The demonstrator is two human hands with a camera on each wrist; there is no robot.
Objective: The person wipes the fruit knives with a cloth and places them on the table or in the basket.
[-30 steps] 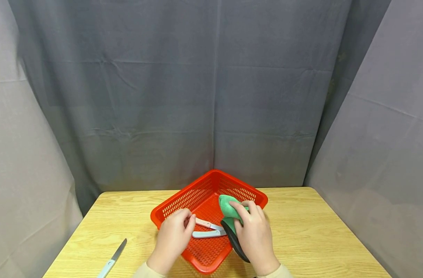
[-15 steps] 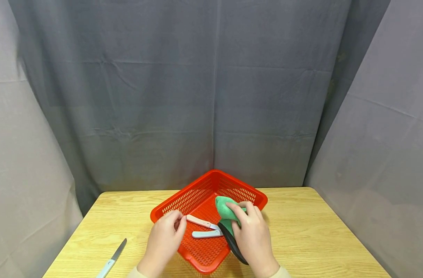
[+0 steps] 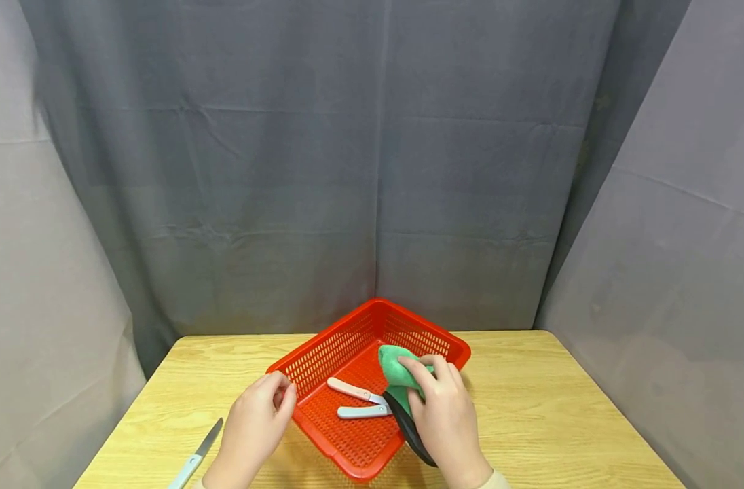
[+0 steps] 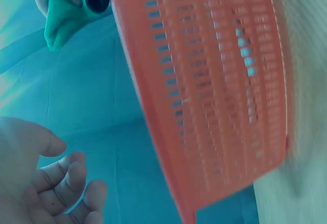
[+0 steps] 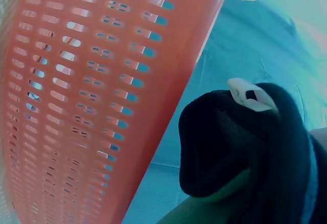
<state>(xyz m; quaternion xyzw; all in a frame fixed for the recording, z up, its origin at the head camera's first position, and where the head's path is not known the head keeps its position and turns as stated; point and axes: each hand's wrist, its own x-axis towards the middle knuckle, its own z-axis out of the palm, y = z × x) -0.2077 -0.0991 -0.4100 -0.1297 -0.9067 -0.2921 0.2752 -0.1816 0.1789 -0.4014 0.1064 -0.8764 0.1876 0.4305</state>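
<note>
While pinched in the right hand (image 3: pixel 444 411), green cloth (image 3: pixel 394 365) with white loop (image 5: pixel 263 103) — left hand (image 3: pixel 254 415) loosely curled near basket (image 3: pixel 355 440).

A soft fabric pouch (image 3: pixel 396 367) is bright green with a black edge, and carries a small white fabric loop (image 5: pixel 251 95). The slotted plastic basket (image 3: pixel 335 350) is solid red, its walls patterned with rows of narrow openings, its floor with a fine mesh. Inside, one slim metal knife (image 3: pixel 350 388) has a pale pink handle, another slim knife (image 3: pixel 362 411) pale blue. A third straight knife (image 3: pixel 197 456) pairs pale blue with a grey blade. The wooden worktop (image 3: pixel 549 414) is yellow-tan with streaky grain; the creased cloth backdrop (image 3: pixel 286 170) is dark grey.
</note>
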